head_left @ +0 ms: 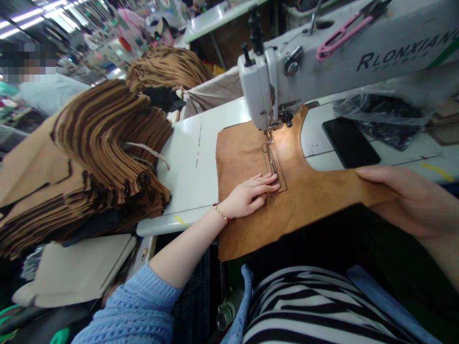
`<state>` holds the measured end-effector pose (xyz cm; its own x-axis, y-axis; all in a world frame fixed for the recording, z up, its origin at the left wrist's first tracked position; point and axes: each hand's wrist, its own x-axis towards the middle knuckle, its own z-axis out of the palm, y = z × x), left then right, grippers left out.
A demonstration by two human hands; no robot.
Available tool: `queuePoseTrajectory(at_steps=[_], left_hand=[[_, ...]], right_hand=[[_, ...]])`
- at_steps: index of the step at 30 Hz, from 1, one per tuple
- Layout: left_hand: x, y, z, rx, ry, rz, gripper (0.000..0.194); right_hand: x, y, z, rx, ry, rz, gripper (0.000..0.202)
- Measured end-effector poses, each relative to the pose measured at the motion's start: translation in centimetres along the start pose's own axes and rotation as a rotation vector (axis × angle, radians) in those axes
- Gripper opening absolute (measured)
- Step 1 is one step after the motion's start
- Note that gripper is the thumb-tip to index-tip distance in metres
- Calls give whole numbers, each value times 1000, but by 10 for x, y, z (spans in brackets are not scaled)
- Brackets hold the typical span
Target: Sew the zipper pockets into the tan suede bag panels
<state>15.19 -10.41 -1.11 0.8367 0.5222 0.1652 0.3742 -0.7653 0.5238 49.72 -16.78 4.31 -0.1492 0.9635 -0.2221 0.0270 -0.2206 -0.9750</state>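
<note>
A tan leather-like panel (247,215) lies across the sewing machine bed, its front edge hanging over the table edge. A narrow zipper (272,165) sits inside a stitched rectangular outline on the panel. My left hand (251,193) rests flat on the panel, fingertips over the lower end of the zipper. At the right, my right hand (405,196) grips the panel's narrow end between thumb and fingers and lifts it past the table edge. The sewing machine head (258,91) stands over the panel, its presser foot (269,136) at the upper end of the rectangle.
A tall stack of brown panels (107,134) fills the left side, with another pile (168,67) behind. A black phone (351,142) and a plastic bag (387,117) lie right of the needle. Pink-handled snips (344,36) rest on the machine arm. A person (50,88) is at far left.
</note>
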Motion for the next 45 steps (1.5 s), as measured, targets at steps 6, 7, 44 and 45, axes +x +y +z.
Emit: queuePoseTrajectory(at_steps=[6, 7, 44, 45], left_hand=[[0, 1, 2, 77, -8, 6, 47], [1, 1, 2, 83, -10, 4, 47], [-1, 19, -5, 208, -38, -69, 38], [3, 15, -8, 206, -30, -88, 38]], right_hand=[[-10, 26, -8, -747, 316, -231, 36], [-6, 32, 3, -776, 208, -331, 27], [53, 66, 48, -1213, -296, -979, 49], [53, 67, 47, -1213, -296, -977, 49]])
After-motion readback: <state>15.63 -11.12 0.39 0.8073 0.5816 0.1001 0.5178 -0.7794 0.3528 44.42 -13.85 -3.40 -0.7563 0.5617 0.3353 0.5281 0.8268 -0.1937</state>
